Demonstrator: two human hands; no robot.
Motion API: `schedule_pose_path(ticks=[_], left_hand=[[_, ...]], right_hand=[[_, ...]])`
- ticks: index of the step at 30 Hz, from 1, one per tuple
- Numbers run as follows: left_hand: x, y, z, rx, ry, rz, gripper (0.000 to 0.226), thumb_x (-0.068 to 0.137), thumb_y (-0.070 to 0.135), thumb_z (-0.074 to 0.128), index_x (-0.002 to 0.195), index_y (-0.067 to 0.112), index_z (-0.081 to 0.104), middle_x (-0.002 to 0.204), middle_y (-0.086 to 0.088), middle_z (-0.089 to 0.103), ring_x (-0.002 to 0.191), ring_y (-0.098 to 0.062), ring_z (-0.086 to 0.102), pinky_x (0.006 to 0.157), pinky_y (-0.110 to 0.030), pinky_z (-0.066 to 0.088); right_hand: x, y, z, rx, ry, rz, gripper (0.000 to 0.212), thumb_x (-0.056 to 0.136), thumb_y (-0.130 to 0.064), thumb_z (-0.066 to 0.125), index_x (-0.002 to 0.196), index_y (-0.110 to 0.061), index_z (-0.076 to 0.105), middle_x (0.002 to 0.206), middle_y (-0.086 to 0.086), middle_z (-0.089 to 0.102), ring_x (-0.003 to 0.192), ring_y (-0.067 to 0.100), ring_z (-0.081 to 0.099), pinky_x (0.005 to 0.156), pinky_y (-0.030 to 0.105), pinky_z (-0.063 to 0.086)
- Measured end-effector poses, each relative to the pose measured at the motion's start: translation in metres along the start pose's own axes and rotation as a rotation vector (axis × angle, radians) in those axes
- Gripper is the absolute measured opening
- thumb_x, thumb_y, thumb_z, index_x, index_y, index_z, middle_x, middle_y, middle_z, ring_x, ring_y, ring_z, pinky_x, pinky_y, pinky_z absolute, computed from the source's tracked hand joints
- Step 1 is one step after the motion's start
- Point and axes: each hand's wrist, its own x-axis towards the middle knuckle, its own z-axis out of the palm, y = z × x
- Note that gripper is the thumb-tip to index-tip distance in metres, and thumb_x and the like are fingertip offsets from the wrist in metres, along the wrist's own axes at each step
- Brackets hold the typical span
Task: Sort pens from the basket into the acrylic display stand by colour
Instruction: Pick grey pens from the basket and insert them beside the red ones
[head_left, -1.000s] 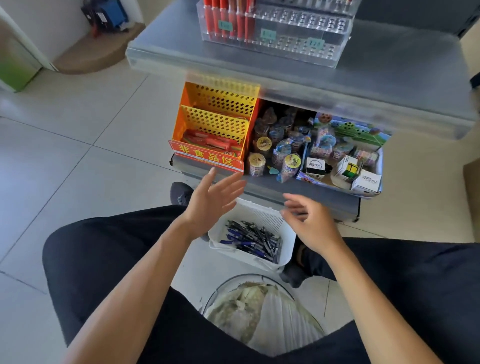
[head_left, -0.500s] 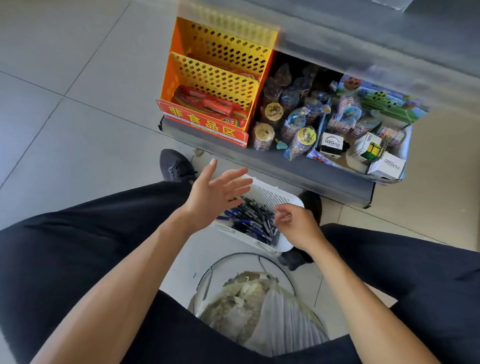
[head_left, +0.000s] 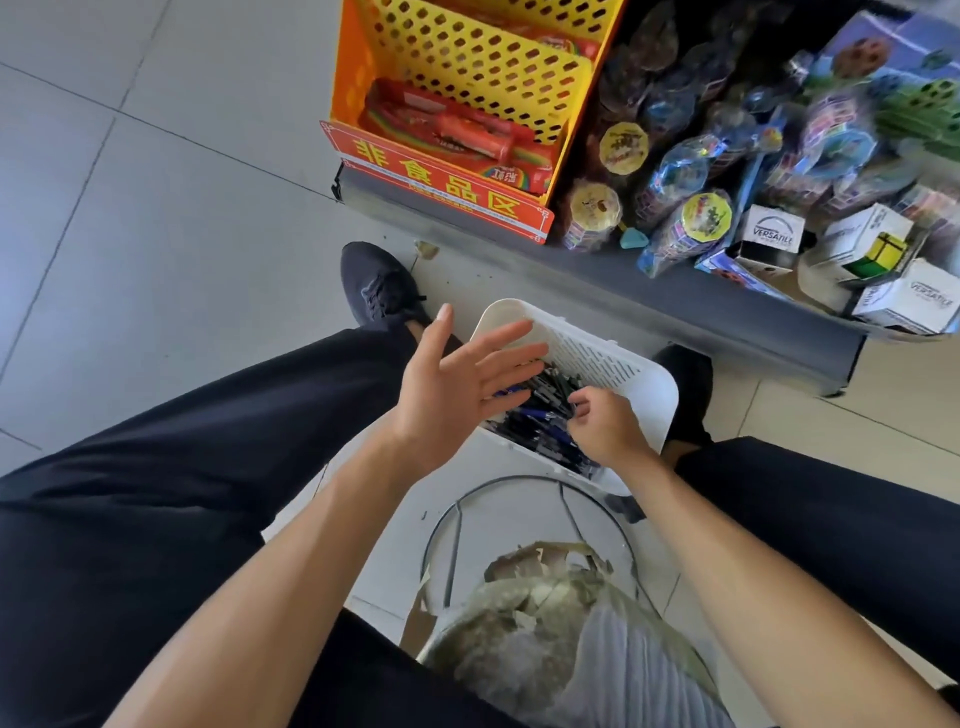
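A white slotted basket (head_left: 661, 395) sits on the floor between my feet. Inside it lies a heap of black and blue pens (head_left: 540, 413). My left hand (head_left: 457, 387) hovers flat over the basket's left side, fingers spread and straight, holding nothing. My right hand (head_left: 608, 428) is down in the basket with its fingers curled into the pile, pinching at a pen. The acrylic display stand is out of view.
A wire waste bin (head_left: 545, 649) lined with a bag stands just below the basket. Ahead is a low grey shelf (head_left: 623, 291) with an orange-yellow perforated rack (head_left: 467, 104), bagged toys and white boxes (head_left: 774, 236). My shoe (head_left: 379, 291) is left of the basket.
My head has tilted down, so the acrylic stand on the upper shelf left the view. My right hand dropped into the basket and curled onto the pens. The left hand stayed spread above it.
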Motion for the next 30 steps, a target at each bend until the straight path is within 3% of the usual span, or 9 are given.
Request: schedule_pose_path(ticks=[7,12,16,24,27,30], left_hand=[[0.003,0.0,-0.004,-0.04,0.007,0.015,0.08,0.1,0.066,0.011,0.144,0.014,0.053,0.141,-0.013,0.061,0.134,-0.03,0.055,0.118,-0.053,0.033],[0.0,0.001,-0.01,-0.051,0.023,0.024,0.081,0.1,0.067,0.011,0.143,0.014,0.054,0.14,-0.014,0.061,0.134,-0.03,0.055,0.119,-0.054,0.032],[-0.004,0.001,-0.014,-0.056,0.038,0.025,0.082,0.1,0.067,0.01,0.144,0.013,0.053,0.14,-0.014,0.061,0.133,-0.03,0.055,0.118,-0.053,0.033],[-0.005,0.002,-0.02,-0.062,0.06,0.037,0.082,0.1,0.067,0.01,0.142,0.013,0.054,0.139,-0.014,0.062,0.132,-0.03,0.056,0.114,-0.05,0.038],[-0.004,0.0,-0.022,-0.074,0.058,0.043,0.082,0.1,0.067,0.011,0.14,0.012,0.056,0.137,-0.015,0.063,0.13,-0.031,0.058,0.109,-0.047,0.042],[-0.004,-0.003,-0.023,-0.05,0.071,0.049,0.079,0.1,0.065,0.015,0.135,0.011,0.061,0.133,-0.016,0.066,0.125,-0.03,0.061,0.107,-0.047,0.044]], right_hand=[[0.03,0.001,0.022,-0.102,0.035,0.008,0.033,0.091,-0.006,0.064,0.124,-0.006,0.067,0.118,0.014,0.071,0.111,0.033,0.065,0.102,0.047,0.051],[0.042,-0.008,0.033,-0.29,0.001,0.042,0.021,0.09,-0.02,0.066,0.111,-0.018,0.07,0.106,0.008,0.072,0.104,0.033,0.066,0.088,0.042,0.055],[0.045,-0.018,0.04,-0.43,-0.031,0.045,0.027,0.091,-0.024,0.068,0.114,-0.011,0.067,0.11,0.013,0.07,0.106,0.036,0.067,0.082,0.042,0.055],[0.048,-0.021,0.039,-0.471,-0.025,0.014,0.037,0.082,-0.02,0.073,0.116,-0.01,0.063,0.107,0.014,0.07,0.102,0.037,0.068,0.078,0.042,0.055],[0.043,-0.02,0.036,-0.421,-0.094,0.014,0.027,0.076,-0.031,0.076,0.093,-0.012,0.067,0.09,0.009,0.069,0.09,0.034,0.069,0.07,0.034,0.051],[0.034,-0.011,0.029,-0.258,-0.164,0.016,0.026,0.071,-0.034,0.077,0.061,-0.019,0.058,0.059,-0.004,0.055,0.062,0.019,0.057,0.056,0.027,0.038]])
